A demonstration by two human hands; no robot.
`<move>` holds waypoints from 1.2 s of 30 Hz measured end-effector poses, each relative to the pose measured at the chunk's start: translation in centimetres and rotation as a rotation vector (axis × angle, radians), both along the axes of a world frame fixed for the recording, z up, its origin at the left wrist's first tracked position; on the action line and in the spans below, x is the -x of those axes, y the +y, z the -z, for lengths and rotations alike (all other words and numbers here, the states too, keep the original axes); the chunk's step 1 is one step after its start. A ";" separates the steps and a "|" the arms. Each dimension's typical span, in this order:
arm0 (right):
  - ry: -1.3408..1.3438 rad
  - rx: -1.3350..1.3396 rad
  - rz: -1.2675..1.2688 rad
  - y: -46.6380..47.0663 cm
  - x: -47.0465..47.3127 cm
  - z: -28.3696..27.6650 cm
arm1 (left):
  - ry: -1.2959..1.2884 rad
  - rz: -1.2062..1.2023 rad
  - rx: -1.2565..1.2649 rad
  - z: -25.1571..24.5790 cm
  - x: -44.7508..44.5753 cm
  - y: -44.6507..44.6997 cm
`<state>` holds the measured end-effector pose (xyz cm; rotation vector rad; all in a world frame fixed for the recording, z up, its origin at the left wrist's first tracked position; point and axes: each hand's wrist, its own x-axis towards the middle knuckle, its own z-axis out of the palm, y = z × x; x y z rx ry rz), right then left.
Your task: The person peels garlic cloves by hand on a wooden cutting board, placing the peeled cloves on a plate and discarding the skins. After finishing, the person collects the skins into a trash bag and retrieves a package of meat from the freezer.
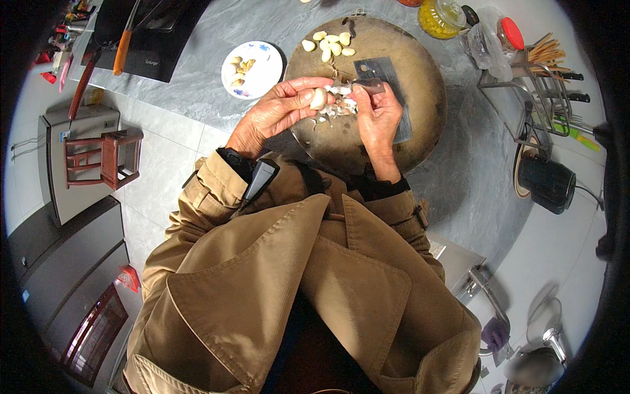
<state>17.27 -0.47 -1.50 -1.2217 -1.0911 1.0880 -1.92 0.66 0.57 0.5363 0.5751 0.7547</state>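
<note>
My left hand [288,104] pinches a pale garlic clove [318,99] between thumb and fingers, above the round wooden chopping board [423,88]. Just right of it, my right hand [378,109] holds a small flat dark-brown piece [371,86], whose exact kind I cannot tell. Loose garlic skins [339,108] lie on the board between and below both hands. The dark cleaver blade [378,69] rests flat on the board, partly hidden behind my right hand. Several peeled garlic cloves [335,48] are grouped near the board's far edge.
Left of the board stands a white plate [268,74] with small tan pieces. A black cooktop [162,59] and an orange-handled utensil [122,51] are farther left. At right are a glass jar of yellow food [440,18], a metal knife rack [517,83] and a faucet [487,290].
</note>
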 end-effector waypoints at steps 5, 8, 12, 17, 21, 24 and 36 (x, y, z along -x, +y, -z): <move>0.029 -0.032 0.079 0.0 0.2 -0.6 | -0.015 -0.062 0.042 0.7 0.3 0.2; 0.016 -0.043 0.086 0.0 0.1 -0.7 | -0.038 -0.145 0.046 1.2 0.5 0.4; 0.010 0.033 0.016 -0.1 0.1 -0.3 | -0.163 -0.213 0.038 1.6 0.4 0.5; 0.039 0.074 0.002 -0.1 0.1 0.3 | -0.279 -0.269 -0.018 1.6 0.2 0.7; 0.036 0.110 0.075 0.2 -0.1 -0.2 | -0.216 -0.275 0.016 1.1 0.5 1.1; 0.025 -0.053 0.019 0.0 0.3 -1.1 | -0.070 -0.251 0.030 0.7 -0.1 0.8; 0.128 -0.114 -0.135 -0.1 1.5 -2.3 | 0.163 -0.273 0.018 -0.2 -1.7 0.2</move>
